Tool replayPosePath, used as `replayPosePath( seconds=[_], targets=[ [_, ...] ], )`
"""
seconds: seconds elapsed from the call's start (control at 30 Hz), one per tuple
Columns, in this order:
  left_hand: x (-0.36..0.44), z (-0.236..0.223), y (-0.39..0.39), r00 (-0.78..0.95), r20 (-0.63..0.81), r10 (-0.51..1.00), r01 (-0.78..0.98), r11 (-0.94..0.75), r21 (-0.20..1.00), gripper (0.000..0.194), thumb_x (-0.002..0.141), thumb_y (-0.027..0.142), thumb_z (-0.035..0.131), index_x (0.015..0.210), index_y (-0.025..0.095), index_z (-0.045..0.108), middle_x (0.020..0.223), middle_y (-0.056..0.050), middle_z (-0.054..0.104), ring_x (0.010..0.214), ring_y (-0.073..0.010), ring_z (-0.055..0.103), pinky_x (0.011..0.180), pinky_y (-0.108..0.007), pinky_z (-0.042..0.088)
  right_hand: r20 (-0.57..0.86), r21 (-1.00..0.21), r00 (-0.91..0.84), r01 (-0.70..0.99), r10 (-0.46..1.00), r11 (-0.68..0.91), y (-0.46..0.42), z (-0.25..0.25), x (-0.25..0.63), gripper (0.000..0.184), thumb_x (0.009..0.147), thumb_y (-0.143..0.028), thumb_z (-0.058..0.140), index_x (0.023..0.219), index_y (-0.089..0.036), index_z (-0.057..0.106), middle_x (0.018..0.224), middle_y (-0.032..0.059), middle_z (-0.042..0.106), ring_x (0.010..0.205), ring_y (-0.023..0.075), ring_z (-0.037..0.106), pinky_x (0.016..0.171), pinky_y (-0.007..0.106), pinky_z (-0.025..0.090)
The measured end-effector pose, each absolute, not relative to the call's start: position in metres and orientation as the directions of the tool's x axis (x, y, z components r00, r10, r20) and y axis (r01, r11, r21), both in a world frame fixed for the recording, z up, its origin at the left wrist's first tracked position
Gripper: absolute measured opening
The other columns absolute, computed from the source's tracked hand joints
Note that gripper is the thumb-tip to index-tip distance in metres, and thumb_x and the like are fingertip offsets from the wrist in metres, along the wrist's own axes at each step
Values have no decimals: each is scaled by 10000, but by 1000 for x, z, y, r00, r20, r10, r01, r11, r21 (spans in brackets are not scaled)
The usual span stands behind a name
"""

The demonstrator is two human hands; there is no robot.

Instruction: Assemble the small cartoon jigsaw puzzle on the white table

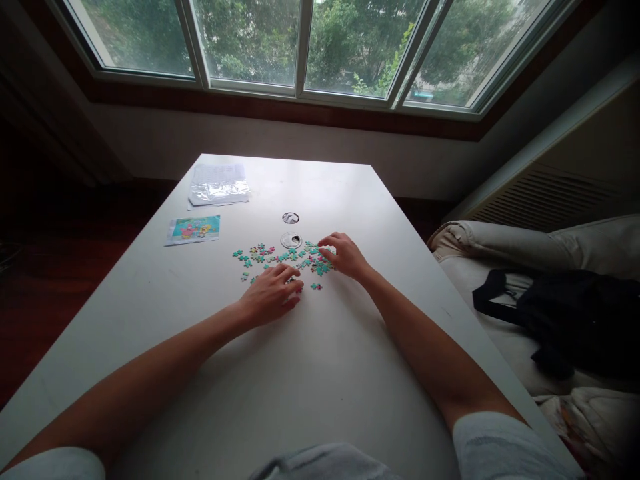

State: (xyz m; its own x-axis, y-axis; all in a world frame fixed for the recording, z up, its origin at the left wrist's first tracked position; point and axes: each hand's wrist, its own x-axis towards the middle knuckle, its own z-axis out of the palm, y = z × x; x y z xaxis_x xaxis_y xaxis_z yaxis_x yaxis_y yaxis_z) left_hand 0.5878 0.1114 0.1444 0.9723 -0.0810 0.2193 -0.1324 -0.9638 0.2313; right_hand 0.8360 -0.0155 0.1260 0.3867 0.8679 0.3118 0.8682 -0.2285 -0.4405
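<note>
Small teal and multicoloured jigsaw puzzle pieces (261, 252) lie scattered across the middle of the white table (320, 373). My left hand (273, 293) rests low over the near side of the spread, fingers apart and slightly curled, covering some pieces. On the right side of the spread, my right hand (344, 255) reaches in with thumb and fingers apart, at the edge of a denser cluster of pieces (320, 263). One loose puzzle piece (317, 287) sits between the two hands. I see nothing held in either hand.
A colourful cartoon picture card (194, 230) and a clear plastic bag with paper (219, 185) lie on the left of the table. Two round table fittings (291, 218) sit beyond the pieces. A pale sofa (515, 233) with a black bag (580, 320) stands at right.
</note>
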Motion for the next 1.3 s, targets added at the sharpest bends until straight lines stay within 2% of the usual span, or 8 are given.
replayPosePath(
  seconds=[0.17,0.27,0.37,0.5,0.67,0.83,1.0,1.3],
  targets=[
    [575,143,103,982,183,-55,-91,-977,193,433,963,402,589,1363,239,578,1493,-133,504,1397,-325,417,1125,-524,402,312,-382,301,908,901,-171,-20,118,813,327,962,-356,595,1257,-235,668,1235,105,640,1161,265,554,1023,426,451],
    [563,133,103,986,162,-44,-72,-983,167,565,979,510,536,1473,240,489,1601,-131,385,1484,-335,314,1208,-542,279,308,-339,318,917,897,-209,-28,108,799,445,971,-421,577,1375,-235,591,1392,127,567,1296,286,496,1093,456,415],
    [555,121,104,991,127,-49,-69,-985,158,649,999,586,445,1556,259,385,1654,-115,300,1533,-339,226,1242,-569,159,295,-280,340,924,893,-260,-33,102,786,535,997,-481,511,1460,-214,516,1526,145,462,1427,303,393,1189,494,308],
    [552,112,107,993,98,-60,-76,-983,167,710,1010,633,359,1615,274,264,1680,-105,238,1557,-330,168,1252,-559,91,223,-220,358,925,907,-311,-32,99,775,657,1000,-561,462,1564,-234,375,1645,144,300,1532,321,242,1235,552,194],
    [545,110,115,993,45,-111,-117,-980,162,750,1006,661,329,1640,303,148,1703,-84,127,1574,-320,104,1258,-539,33,141,-185,337,933,931,-309,-26,95,774,706,1016,-618,357,1603,-230,297,1686,151,189,1569,315,138,1254,554,134],
    [535,113,126,994,19,-110,-111,-982,153,736,1007,664,326,1637,337,131,1703,-67,120,1574,-323,96,1246,-571,-21,88,-190,363,920,928,-342,-16,93,778,735,1018,-646,292,1623,-232,236,1699,137,136,1578,296,103,1265,534,105],
    [530,115,137,994,-39,-100,-94,-984,148,726,1011,672,288,1636,344,114,1705,-59,84,1574,-326,89,1241,-576,-21,18,-155,379,915,925,-372,-7,99,776,789,997,-699,259,1633,-236,198,1709,120,86,1584,280,56,1273,500,64],
    [525,116,173,989,-44,-143,-137,-983,123,713,1020,655,290,1630,371,55,1706,-15,78,1576,-304,93,1259,-520,-4,-2,-156,424,894,906,-419,4,99,782,734,1015,-650,235,1627,-246,224,1710,97,97,1582,283,80,1272,500,87]
  ],
)
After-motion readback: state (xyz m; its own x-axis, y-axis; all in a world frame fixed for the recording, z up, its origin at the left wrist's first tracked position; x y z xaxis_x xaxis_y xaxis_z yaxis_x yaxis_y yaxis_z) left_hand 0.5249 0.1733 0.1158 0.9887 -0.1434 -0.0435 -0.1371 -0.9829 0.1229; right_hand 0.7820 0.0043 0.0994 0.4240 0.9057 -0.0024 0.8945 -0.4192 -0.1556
